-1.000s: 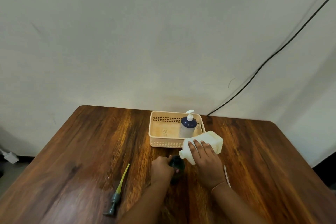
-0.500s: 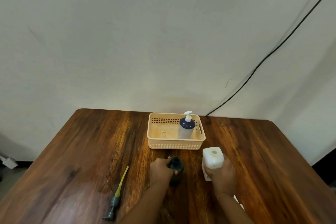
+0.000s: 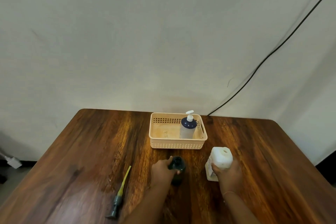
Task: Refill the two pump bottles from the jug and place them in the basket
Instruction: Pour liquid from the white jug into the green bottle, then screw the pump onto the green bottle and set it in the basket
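Second refill judged in hand: open dark bottle (image 3: 177,167) before the basket (image 3: 177,144) is gripped by left hand (image 3: 161,170), fingers (image 3: 178,172) curled; upright jug (image 3: 219,162) off the basket's right corner is clasped by right hand (image 3: 228,174). Next, the pump (image 3: 120,192) is likely to be refitted.

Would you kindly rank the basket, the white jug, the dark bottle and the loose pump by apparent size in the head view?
1. basket
2. white jug
3. dark bottle and loose pump: unsure. The pump is longer but thin, and the left hand hides part of the bottle.
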`<state>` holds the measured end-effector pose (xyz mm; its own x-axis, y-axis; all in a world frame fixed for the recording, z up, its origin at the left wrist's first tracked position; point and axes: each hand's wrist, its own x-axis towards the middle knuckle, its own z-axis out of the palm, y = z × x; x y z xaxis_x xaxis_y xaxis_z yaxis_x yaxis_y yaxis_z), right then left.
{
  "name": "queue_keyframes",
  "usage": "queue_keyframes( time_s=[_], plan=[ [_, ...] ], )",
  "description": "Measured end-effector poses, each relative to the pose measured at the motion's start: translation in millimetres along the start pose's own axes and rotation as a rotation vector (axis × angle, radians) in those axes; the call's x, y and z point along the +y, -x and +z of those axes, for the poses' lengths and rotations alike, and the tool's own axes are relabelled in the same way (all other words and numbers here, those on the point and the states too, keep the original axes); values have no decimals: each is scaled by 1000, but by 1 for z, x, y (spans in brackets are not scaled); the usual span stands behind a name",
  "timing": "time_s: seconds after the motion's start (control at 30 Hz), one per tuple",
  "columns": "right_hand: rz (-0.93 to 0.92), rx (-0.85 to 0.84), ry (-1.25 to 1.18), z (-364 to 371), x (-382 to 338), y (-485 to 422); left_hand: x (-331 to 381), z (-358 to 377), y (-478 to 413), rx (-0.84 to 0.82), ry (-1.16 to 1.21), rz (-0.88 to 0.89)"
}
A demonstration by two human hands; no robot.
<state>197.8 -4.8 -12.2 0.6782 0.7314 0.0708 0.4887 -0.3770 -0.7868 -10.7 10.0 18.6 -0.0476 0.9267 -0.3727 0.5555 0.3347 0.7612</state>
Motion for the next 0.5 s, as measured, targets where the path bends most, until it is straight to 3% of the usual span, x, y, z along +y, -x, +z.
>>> queue_keyframes(
  time_s=[0.13, 0.23, 0.37, 0.43, 0.5],
  plan=[
    [14, -22, -12, 1, -2, 3, -4, 0, 6, 15, 101, 11],
    [-27, 68, 120, -1, -18, 13, -6, -4, 11, 9, 160, 27],
    [-384, 122, 101, 14, -54, 63, -23, -25, 10, 139, 112, -22],
    [-549, 32, 86, 33, -68, 95, -41, -41, 9, 292, 62, -77],
    [-631, -242, 93, 51, -81, 124, -63, -57, 11, 440, 21, -156]
  ],
)
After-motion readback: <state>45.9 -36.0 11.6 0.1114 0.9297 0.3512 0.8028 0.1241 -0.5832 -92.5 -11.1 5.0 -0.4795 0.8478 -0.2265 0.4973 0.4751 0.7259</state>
